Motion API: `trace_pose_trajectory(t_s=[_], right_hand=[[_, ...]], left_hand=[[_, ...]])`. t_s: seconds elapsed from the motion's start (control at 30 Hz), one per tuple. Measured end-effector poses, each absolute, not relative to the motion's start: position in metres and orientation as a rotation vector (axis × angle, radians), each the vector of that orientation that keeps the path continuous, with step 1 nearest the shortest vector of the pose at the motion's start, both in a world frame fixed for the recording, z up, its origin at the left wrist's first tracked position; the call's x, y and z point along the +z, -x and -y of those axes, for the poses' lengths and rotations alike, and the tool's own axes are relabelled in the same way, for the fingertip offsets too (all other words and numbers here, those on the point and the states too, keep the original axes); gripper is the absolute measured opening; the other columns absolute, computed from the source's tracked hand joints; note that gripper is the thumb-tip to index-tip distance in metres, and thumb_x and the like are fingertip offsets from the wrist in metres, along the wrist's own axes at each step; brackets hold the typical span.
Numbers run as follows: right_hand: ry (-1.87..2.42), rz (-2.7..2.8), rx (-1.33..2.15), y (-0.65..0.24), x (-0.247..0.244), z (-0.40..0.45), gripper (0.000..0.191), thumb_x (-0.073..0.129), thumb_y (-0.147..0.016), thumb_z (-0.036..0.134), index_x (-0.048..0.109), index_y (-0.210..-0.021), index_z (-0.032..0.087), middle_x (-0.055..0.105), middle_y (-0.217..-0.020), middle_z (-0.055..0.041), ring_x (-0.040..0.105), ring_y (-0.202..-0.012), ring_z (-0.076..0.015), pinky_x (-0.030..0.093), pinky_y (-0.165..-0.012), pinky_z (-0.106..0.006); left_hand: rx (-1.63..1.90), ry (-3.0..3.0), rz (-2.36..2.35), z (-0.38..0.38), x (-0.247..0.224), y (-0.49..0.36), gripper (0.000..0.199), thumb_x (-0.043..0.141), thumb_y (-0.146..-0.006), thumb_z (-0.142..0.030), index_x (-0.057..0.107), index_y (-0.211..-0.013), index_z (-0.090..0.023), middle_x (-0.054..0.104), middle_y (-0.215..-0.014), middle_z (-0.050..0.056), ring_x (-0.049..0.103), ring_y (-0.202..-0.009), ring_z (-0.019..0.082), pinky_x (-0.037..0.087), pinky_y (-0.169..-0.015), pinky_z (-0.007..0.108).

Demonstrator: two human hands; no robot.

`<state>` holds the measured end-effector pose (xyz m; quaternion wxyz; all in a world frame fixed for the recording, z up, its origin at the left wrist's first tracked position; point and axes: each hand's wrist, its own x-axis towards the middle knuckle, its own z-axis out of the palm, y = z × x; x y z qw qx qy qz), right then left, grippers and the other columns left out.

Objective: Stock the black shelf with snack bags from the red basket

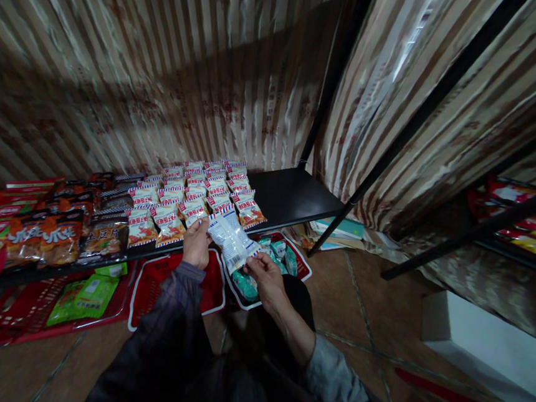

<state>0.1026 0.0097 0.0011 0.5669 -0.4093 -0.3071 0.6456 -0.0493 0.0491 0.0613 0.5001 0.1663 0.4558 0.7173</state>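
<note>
A white snack bag [231, 238] with striped ends is stretched between both my hands, its printed back turned up. My left hand [197, 245] pinches its left end, near the shelf's front edge. At the lower right end, my right hand [268, 280] has its fingers closed on the bag, above a red basket [306, 268] of green packets [286, 256]. Behind my hands, rows of matching white snack bags [193, 194] lie on the black shelf [292, 194].
Orange and dark snack bags [60, 239] fill the shelf's left part. Below are another red basket [158, 279] and one holding green bags [85, 297]. Black posts [379, 164] slant at right, by a white box [485, 345]. Striped curtains [166, 79] hang behind.
</note>
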Motion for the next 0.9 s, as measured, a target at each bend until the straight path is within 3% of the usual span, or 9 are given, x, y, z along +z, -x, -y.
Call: trace_pose_trajectory(t_s=[0.17,0.33,0.73,0.9], right_hand=[[0.976,0.705,1.502,-0.1,0.003,-0.006,0.039,0.083,-0.05,0.04,0.053,-0.061,0.019,0.057,-0.057,0.0062,0.054,-0.055,-0.0078,0.05,-0.06,-0.023],[0.995,0.653,1.552,-0.095,0.006,-0.001,0.045,0.082,-0.05,0.046,0.05,-0.066,0.019,0.058,-0.061,0.0054,0.057,-0.058,-0.0098,0.052,-0.05,-0.022],[0.885,0.544,1.474,-0.093,0.004,-0.006,0.042,0.083,-0.052,0.042,0.05,-0.065,0.02,0.054,-0.053,0.0091,0.056,-0.056,-0.0074,0.057,-0.07,-0.028],[0.863,0.538,1.452,-0.09,0.005,-0.006,0.042,0.083,-0.052,0.042,0.048,-0.063,0.021,0.058,-0.057,0.0072,0.058,-0.057,-0.0089,0.057,-0.069,-0.03]], left_hand=[[1.761,-0.405,-1.099,-0.052,0.061,0.048,0.043,0.081,-0.048,-0.042,0.06,-0.075,-0.015,0.064,-0.062,-0.004,0.057,-0.053,0.007,0.045,-0.055,0.019],[1.735,-0.436,-1.143,-0.054,0.06,0.046,0.043,0.08,-0.049,-0.045,0.06,-0.074,-0.015,0.064,-0.061,-0.003,0.057,-0.051,0.007,0.046,-0.056,0.021],[1.449,-0.657,-1.055,-0.029,0.054,0.036,0.043,0.075,-0.061,-0.045,0.061,-0.093,-0.019,0.067,-0.099,0.004,0.063,-0.084,0.015,0.047,-0.074,0.027],[1.365,-0.692,-1.083,-0.022,0.05,0.024,0.052,0.077,-0.06,-0.044,0.059,-0.101,-0.018,0.069,-0.098,0.007,0.064,-0.091,0.019,0.047,-0.075,0.028]])
